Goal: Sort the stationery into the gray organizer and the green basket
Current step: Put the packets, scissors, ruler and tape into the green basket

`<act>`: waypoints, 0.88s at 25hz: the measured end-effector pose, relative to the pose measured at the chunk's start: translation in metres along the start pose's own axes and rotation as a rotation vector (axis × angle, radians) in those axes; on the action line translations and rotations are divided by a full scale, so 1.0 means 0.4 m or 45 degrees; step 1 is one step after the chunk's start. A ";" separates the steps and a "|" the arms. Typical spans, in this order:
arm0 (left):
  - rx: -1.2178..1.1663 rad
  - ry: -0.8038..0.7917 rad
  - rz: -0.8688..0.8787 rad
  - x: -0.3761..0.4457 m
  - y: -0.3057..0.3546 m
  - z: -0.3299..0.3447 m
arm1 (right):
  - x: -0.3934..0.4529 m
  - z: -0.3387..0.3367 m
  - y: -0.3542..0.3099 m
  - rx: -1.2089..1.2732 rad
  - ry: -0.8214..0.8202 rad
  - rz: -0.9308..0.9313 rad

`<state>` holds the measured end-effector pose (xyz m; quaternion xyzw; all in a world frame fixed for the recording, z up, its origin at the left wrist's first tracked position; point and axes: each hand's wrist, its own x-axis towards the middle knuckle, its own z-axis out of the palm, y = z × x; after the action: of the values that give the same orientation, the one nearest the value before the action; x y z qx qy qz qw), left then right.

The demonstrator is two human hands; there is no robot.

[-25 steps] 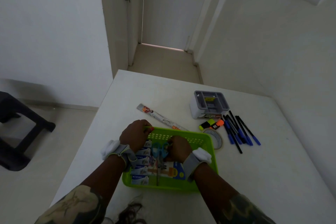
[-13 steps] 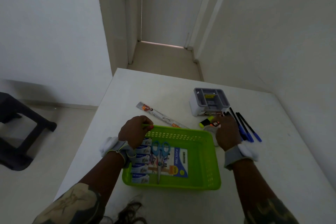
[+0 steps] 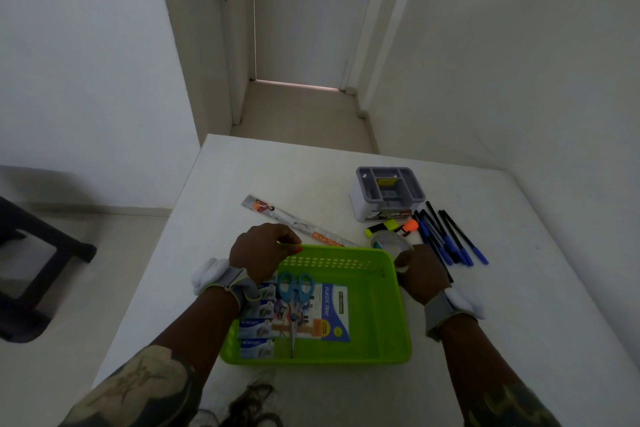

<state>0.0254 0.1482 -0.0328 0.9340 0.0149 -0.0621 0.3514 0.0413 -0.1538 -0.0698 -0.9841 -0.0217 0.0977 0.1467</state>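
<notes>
Fingers point(image 3: 289, 240) of the left hand point(image 3: 261, 253) curl over the far-left rim of the green basket point(image 3: 401, 305), thumb tucked behind, pinning it in place, while the right hand point(image 3: 420, 270) grips the roll of clear tape point(image 3: 389, 242) at the basket's far-right corner; how its fingertips close is hidden behind the knuckles, so I can't tell the exact pinch. The smart play looks like this: lift the tape clear over the rim, not dragging it against the wall, and drop it on the bare green floor to the right of the scissors point(image 3: 294, 291) and the small boxes point(image 3: 256, 322) already inside. Just beyond the right fingers lie the yellow highlighter point(image 3: 382, 227), the orange highlighter point(image 3: 408, 227) and a fan of pens point(image 3: 446, 239), with the gray organizer point(image 3: 388, 191) further back. Beyond the left fingers, a ruler point(image 3: 294, 220) slants across the white table point(image 3: 519, 305). Room-wise: pale walls, a closed door point(image 3: 304, 10) down a short corridor, a dark stool point(image 3: 31, 253) off to the left.
</notes>
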 end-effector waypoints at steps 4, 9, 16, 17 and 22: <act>-0.030 -0.008 -0.015 0.018 -0.003 0.001 | -0.010 -0.118 -0.042 0.469 0.484 0.007; -0.020 0.107 -0.058 0.040 -0.008 -0.017 | -0.051 -0.205 -0.167 0.658 0.016 -0.377; -0.056 0.070 -0.053 0.055 -0.019 -0.013 | -0.094 -0.099 -0.253 -0.465 -0.596 -0.490; -0.062 0.067 -0.051 0.056 -0.021 -0.012 | -0.089 -0.081 -0.255 -0.556 -0.626 -0.442; -0.078 0.067 -0.051 0.055 -0.023 -0.011 | -0.090 -0.043 -0.262 -0.566 -0.704 -0.328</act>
<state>0.0469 0.1579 -0.0383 0.9237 0.0447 -0.0441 0.3780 0.0080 -0.0610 -0.0161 -0.9176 -0.2049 0.3333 -0.0708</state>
